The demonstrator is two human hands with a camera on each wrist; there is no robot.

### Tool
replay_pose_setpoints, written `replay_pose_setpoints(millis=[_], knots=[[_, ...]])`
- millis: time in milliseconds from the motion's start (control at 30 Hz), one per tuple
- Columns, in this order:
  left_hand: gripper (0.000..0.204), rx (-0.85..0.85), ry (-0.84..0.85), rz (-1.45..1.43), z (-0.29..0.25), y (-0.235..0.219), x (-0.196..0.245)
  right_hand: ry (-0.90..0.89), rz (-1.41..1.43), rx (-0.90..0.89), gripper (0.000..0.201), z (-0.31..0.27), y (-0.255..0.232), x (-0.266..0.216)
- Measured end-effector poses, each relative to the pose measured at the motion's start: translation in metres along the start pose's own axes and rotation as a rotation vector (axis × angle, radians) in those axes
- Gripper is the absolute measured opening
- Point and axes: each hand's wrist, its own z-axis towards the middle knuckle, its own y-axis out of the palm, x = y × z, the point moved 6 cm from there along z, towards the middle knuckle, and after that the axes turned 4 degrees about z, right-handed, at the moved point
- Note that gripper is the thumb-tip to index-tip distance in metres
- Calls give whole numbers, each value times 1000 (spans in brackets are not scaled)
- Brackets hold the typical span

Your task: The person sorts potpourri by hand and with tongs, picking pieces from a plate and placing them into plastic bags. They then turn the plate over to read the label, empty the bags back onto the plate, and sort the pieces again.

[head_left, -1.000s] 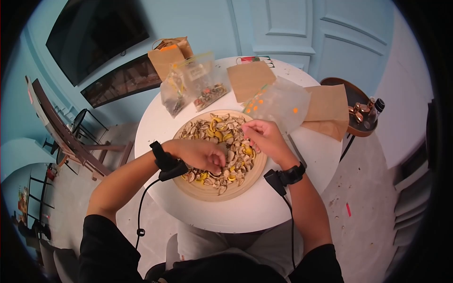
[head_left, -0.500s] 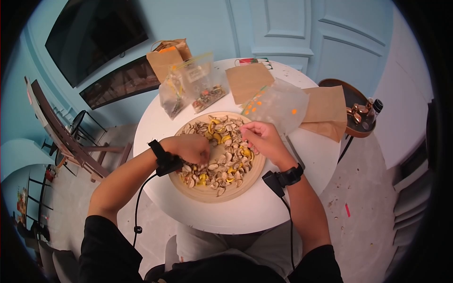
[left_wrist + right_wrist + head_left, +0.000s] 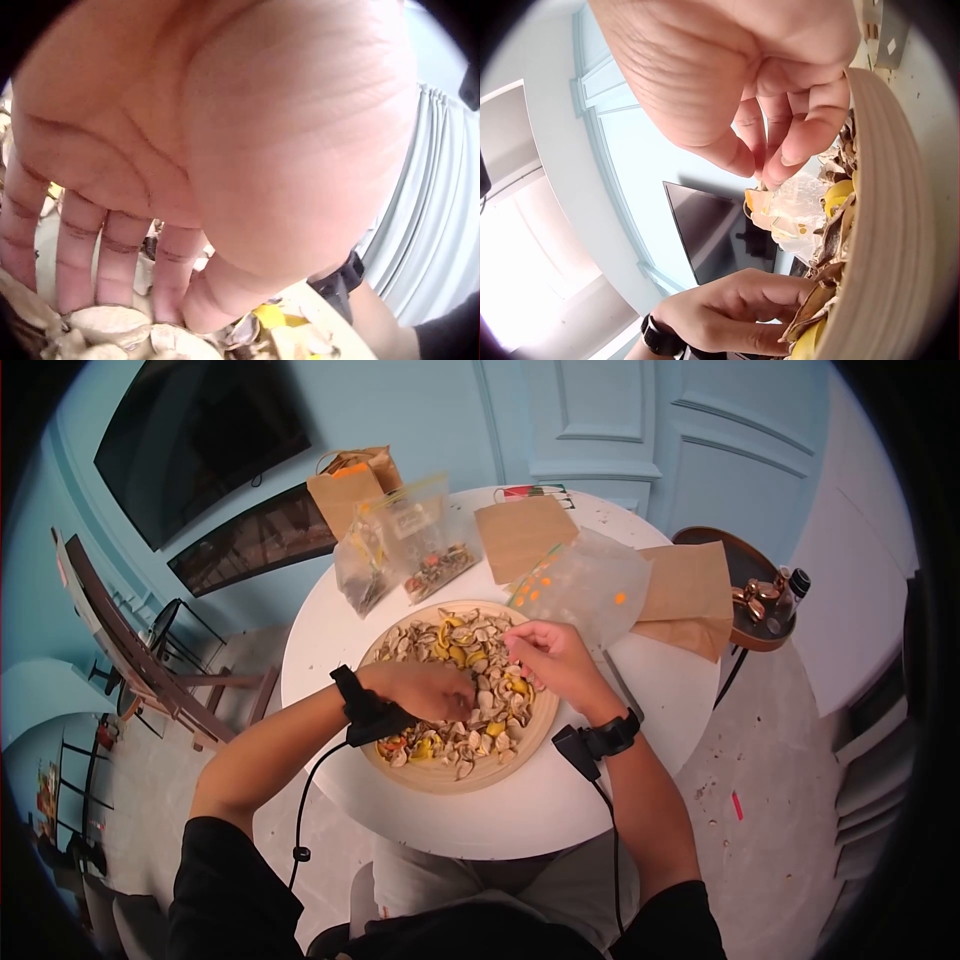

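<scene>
A round, pale wooden tray holds a heap of dried cream-and-brown slices mixed with yellow pieces. My left hand reaches over the middle of the heap. In the left wrist view its fingers point down, fairly straight, with the fingertips among the slices. Above the tray's right rim is my right hand. Seen from the right wrist, its thumb and fingertips come together over the edge of the heap; I cannot tell whether a small bit is between them.
Behind the tray stand clear zip bags of dried pieces and a brown paper bag. A frosted bag with orange dots and brown paper sheets lie at the right. A small side table bears copper-coloured things and a bottle.
My left hand moves left across the heap, baring part of the tray's middle, then back right over that spot. My right hand stays at the right rim in nearly the same pose.
</scene>
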Motion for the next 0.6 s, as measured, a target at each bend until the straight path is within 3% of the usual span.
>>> replay_pose_setpoints(millis=[600], knots=[[26, 109, -71, 106, -19, -8, 9, -14, -54, -19, 22, -1, 3, -2]])
